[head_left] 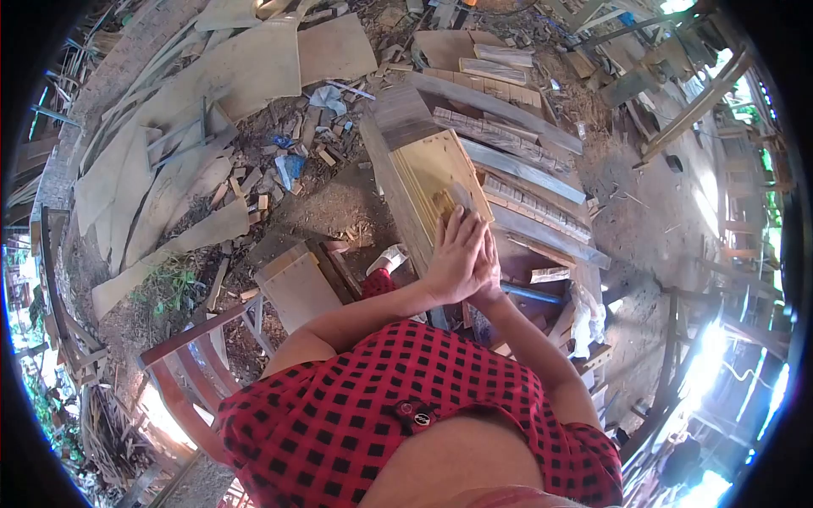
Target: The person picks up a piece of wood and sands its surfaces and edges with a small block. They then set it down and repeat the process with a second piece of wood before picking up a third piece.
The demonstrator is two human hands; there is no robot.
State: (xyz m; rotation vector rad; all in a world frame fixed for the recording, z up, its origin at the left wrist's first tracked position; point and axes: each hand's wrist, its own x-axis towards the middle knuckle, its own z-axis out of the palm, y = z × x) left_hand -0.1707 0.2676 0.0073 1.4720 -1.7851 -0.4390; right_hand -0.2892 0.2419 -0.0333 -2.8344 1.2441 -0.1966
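Left hand [453, 254] overlaps right hand [486, 278] over pale panel [428, 169], just inside bench's [398, 114] left edge; left fingers close together, right mostly hidden, can't tell.

The single head-worn view looks forward and steeply down through a round, wide-angle field, from close above the wearer's checked shirt [364, 381] to both hands [455, 258] near the middle and the littered ground [343, 199] farther off.
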